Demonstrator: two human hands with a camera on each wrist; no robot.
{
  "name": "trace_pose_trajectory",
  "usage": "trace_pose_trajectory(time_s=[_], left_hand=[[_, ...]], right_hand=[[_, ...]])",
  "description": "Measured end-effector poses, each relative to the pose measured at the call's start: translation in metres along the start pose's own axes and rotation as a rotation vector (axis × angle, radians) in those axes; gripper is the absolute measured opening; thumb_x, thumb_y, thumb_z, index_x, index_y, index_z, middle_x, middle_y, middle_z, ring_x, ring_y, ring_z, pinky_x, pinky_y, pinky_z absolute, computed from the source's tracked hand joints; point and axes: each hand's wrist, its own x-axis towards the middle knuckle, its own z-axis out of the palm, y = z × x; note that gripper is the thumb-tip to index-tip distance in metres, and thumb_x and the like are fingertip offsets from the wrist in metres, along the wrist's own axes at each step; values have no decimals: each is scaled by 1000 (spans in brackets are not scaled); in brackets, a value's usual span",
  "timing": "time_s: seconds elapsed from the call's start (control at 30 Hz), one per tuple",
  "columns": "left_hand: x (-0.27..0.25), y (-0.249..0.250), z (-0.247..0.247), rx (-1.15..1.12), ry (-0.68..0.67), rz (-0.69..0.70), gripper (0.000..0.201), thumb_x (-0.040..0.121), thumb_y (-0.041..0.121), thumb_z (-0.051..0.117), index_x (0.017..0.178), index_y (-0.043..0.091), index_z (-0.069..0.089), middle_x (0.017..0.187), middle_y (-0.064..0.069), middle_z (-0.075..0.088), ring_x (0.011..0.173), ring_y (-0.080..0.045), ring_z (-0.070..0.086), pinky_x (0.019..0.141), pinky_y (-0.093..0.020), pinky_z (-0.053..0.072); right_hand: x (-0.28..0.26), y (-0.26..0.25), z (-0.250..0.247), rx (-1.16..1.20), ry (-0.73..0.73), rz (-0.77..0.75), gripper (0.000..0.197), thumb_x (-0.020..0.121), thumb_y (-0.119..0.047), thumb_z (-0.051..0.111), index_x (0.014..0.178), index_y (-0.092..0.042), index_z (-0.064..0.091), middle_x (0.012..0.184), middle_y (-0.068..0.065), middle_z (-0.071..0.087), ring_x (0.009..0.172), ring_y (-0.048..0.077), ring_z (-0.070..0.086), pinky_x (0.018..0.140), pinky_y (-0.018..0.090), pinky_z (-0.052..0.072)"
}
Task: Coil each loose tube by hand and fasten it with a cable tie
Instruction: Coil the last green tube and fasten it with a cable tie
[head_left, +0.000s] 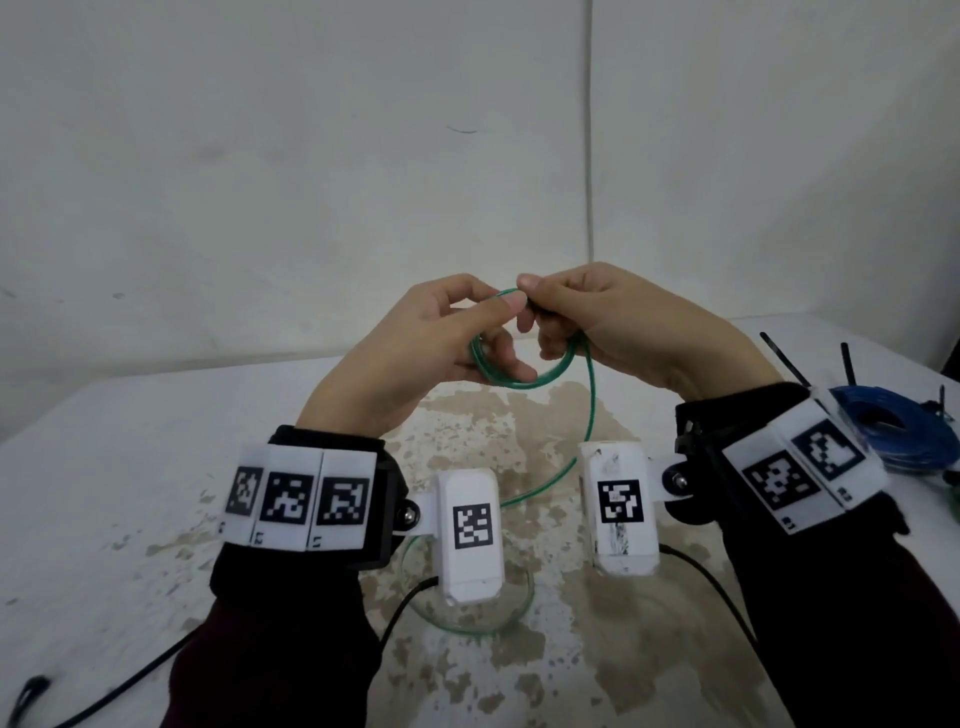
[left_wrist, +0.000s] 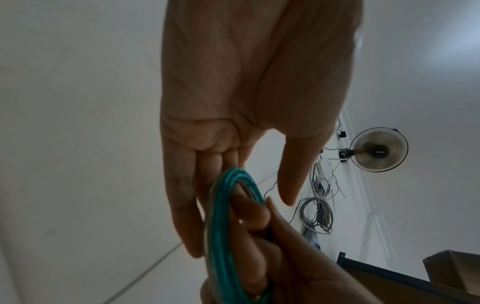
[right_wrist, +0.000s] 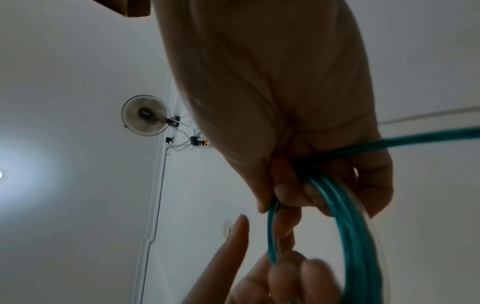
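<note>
A green tube coil (head_left: 519, 383) of a few turns is held in the air above the table. My right hand (head_left: 540, 317) grips its top, fingers curled round the strands (right_wrist: 355, 236), thumb on top. My left hand (head_left: 506, 332) meets it from the left. The left fingers (left_wrist: 182, 205) lie nearly straight along the coil (left_wrist: 221, 226), and the left thumb tip touches the top. The tube's loose tail (head_left: 591, 405) drops from the right hand to the table and ends in a wide loop (head_left: 483, 631), partly hidden by the wrist cameras.
The white, stained table (head_left: 130, 467) stands against a pale wall. At the far right lies a blue tube coil (head_left: 914, 441) with black cable ties (head_left: 782, 358) sticking up around it. Black camera cables (head_left: 717, 587) trail near the front edge.
</note>
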Motion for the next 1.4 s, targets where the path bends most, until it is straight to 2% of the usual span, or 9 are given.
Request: trace_pose_trajectory(time_s=[0.17,0.3,0.57,0.67,0.9,1.03,1.17,1.3,1.4], left_hand=[[0,-3,-2,41,-61,-31,27,96,23,50,77,7,57,45,2,42,38,-15,47,73,-39,55],[-1,-5,-4,130,-50,60,24,99,19,46,81,8,58,46,11,37,42,-10,27,68,-25,51],[2,-8,-8,242,-32,29,29,98,23,49,86,-1,59,48,9,32,45,-9,28,62,-24,43],[1,-5,-9,228,-27,51,29,98,23,48,75,8,56,48,10,31,45,-9,28,60,-25,40],[5,-6,-6,128,257,210,30,100,23,46,74,10,54,46,12,33,43,-7,29,56,-26,33],[5,0,-6,102,310,278,27,100,23,45,80,9,56,46,11,31,44,-9,28,52,-23,32],[6,-1,-5,101,359,294,27,100,23,47,84,5,59,44,12,30,42,-8,27,54,-28,30],[9,-6,-4,135,411,290,29,99,24,47,86,2,60,42,12,33,40,-7,30,56,-30,30],[9,-5,-3,129,409,276,29,100,23,47,85,2,59,40,12,33,39,-6,30,58,-32,31]], right_hand=[[0,-1,10,-21,-37,0,26,102,-28,40,87,-8,49,54,-10,45,53,9,44,75,34,45],[-2,-4,10,-16,-27,-37,27,101,-28,41,85,-10,52,63,2,58,60,12,57,72,33,54],[-3,-7,7,-151,114,-108,23,99,-25,47,86,-7,51,80,9,74,76,19,72,61,31,59],[-5,-10,3,-105,135,-96,23,99,-24,47,85,-6,52,82,13,73,78,20,72,61,32,59],[-4,-8,7,98,37,-5,31,104,-23,34,105,-1,55,92,14,74,84,26,72,76,35,59],[-7,-10,8,176,-6,-17,35,103,-28,35,106,-9,64,97,4,73,92,17,68,60,25,53],[-6,-14,12,70,100,-18,33,102,-24,41,90,-17,71,85,-10,68,74,4,51,47,14,31],[-6,-13,16,1,103,-1,35,100,-36,42,90,-19,71,81,-10,66,70,5,44,51,13,34],[-5,-13,18,-118,156,-78,27,99,-29,47,85,-18,68,78,-8,64,65,5,42,52,12,35]])
